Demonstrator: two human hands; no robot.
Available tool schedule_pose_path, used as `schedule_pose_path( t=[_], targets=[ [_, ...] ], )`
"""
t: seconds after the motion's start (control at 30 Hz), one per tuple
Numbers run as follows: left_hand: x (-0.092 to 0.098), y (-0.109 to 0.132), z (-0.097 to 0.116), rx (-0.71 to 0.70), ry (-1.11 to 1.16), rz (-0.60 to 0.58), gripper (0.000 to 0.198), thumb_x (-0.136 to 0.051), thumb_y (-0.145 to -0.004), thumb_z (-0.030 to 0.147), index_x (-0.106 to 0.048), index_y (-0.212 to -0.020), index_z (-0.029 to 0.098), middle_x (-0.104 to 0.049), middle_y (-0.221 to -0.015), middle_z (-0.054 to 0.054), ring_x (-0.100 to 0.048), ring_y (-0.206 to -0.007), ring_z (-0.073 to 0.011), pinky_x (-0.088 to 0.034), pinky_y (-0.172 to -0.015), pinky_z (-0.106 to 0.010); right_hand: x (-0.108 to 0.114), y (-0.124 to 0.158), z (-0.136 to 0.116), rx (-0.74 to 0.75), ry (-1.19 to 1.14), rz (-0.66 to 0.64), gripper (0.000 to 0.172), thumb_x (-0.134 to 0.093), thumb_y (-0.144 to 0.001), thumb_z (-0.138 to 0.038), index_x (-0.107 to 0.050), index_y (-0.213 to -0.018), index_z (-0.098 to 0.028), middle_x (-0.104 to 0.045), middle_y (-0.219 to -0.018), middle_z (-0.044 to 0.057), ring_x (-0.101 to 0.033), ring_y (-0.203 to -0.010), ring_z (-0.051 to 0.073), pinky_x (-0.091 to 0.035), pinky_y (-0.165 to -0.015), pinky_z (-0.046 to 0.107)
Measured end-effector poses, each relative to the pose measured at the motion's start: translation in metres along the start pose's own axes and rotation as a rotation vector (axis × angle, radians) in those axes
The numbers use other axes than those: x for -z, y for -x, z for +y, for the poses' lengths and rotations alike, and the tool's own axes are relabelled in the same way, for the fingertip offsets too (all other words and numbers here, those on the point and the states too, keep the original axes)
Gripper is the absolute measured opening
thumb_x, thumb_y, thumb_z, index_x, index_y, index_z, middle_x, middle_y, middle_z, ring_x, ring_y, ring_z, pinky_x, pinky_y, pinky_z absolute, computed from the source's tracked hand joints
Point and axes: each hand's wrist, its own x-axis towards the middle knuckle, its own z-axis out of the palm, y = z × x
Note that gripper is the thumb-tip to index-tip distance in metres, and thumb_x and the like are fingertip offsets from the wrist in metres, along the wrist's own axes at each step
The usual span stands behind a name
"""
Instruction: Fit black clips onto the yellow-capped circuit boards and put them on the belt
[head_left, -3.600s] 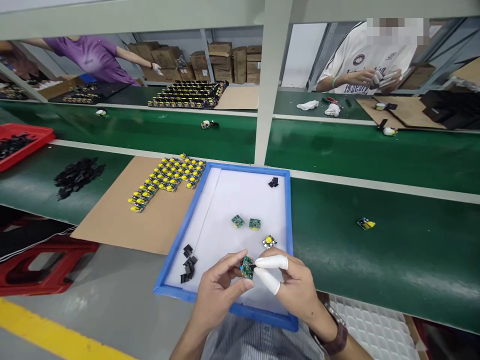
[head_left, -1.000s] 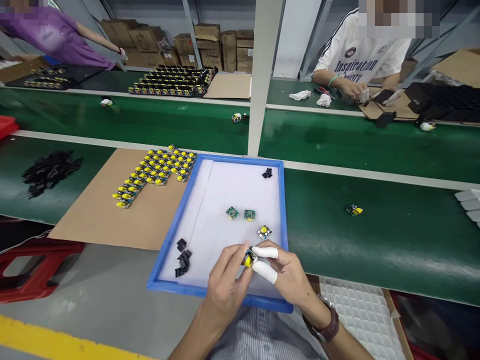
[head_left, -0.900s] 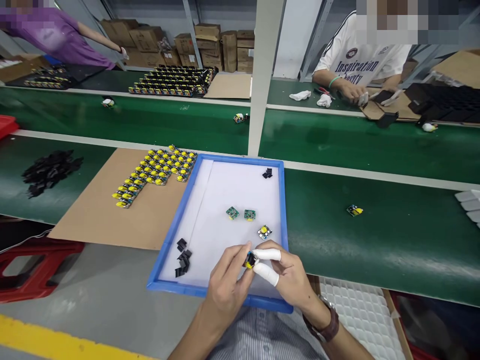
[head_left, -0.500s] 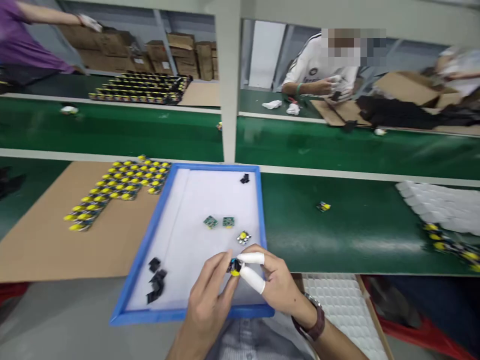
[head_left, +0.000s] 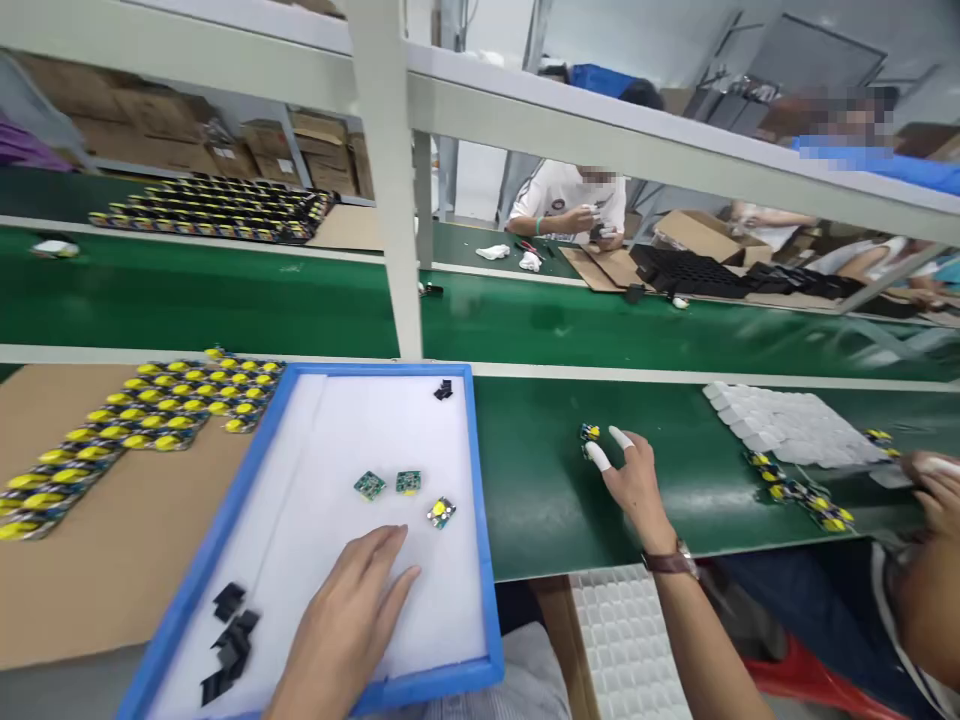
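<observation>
My right hand [head_left: 632, 480] is over the green bench, white finger cots on its thumb and index finger, the two held apart. Just beyond the fingertips sits a small circuit board with a yellow part [head_left: 590, 432]; its near side is partly hidden by a fingertip. My left hand [head_left: 351, 605] hovers above the white tray with a blue rim [head_left: 481, 520], fingers stretched and nothing in them. In the tray lie a green circuit board [head_left: 370, 486], another green board [head_left: 409, 482] and a yellow-topped board [head_left: 441, 512]. Black plastic pieces [head_left: 234, 645] are at its left.
Rows of yellow-topped boards [head_left: 135, 412] stand on cardboard [head_left: 90, 590] at left. White foam trays [head_left: 795, 425] and more boards [head_left: 806, 500] are at right, near another person's hand [head_left: 937, 490]. A post [head_left: 386, 180] rises behind the tray. A co-worker [head_left: 570, 205] sits across.
My hands have parted. My right hand has moved right, to the board on the green bench; my left hand has let go of the small part. The view has shifted right.
</observation>
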Motion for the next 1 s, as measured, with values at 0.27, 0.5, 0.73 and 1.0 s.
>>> schedule_pose_path(
  t=[0.27, 0.5, 0.73, 1.0],
  targets=[
    [-0.016, -0.039, 0.044, 0.052, 0.025, -0.333, 0.039, -0.058, -0.088, 0.004, -0.064, -0.123, 0.020, -0.066, -0.131, -0.010, -0.061, -0.118, -0.0349, -0.057, -0.093, -0.051, -0.038, 0.024, -0.155, 0.625, -0.266, -0.489, 0.040, -0.061, -0.099, -0.029, -0.053, -0.138, -0.021, -0.057, -0.134, 0.016, -0.054, -0.126, 0.030, -0.048, -0.106, 0.052],
    [0.033, 0.016, 0.055, 0.236, 0.343, -0.177, 0.030, -0.049, -0.092, 0.003, -0.061, -0.114, 0.018, -0.060, -0.112, -0.010, -0.060, -0.108, -0.0221, -0.055, -0.092, -0.036, -0.071, 0.044, -0.236, 0.845, -0.472, -0.849, 0.029, -0.058, -0.100, -0.021, -0.061, -0.128, -0.021, -0.065, -0.125, 0.013, -0.062, -0.114, 0.027, -0.055, -0.097, 0.045],
    [0.080, 0.056, 0.059, 0.449, 0.884, -0.018, 0.034, -0.063, -0.080, 0.006, -0.069, -0.108, 0.024, -0.063, -0.106, -0.007, -0.065, -0.090, -0.0173, -0.054, -0.081, -0.030, -0.133, 0.083, -0.318, 1.121, -0.274, -1.165, 0.018, -0.057, -0.092, -0.007, -0.069, -0.102, -0.015, -0.068, -0.102, 0.009, -0.064, -0.092, 0.021, -0.052, -0.081, 0.030],
    [0.071, 0.086, 0.046, 0.527, 1.045, 0.118, 0.025, -0.067, -0.086, 0.021, -0.074, -0.110, 0.023, -0.065, -0.106, -0.012, -0.064, -0.086, -0.0192, -0.054, -0.079, -0.034, -0.180, 0.123, -0.346, 1.184, -0.216, -1.160, 0.020, -0.055, -0.082, 0.001, -0.067, -0.078, -0.015, -0.065, -0.094, 0.009, -0.058, -0.081, 0.020, -0.043, -0.073, 0.030]
  ],
)
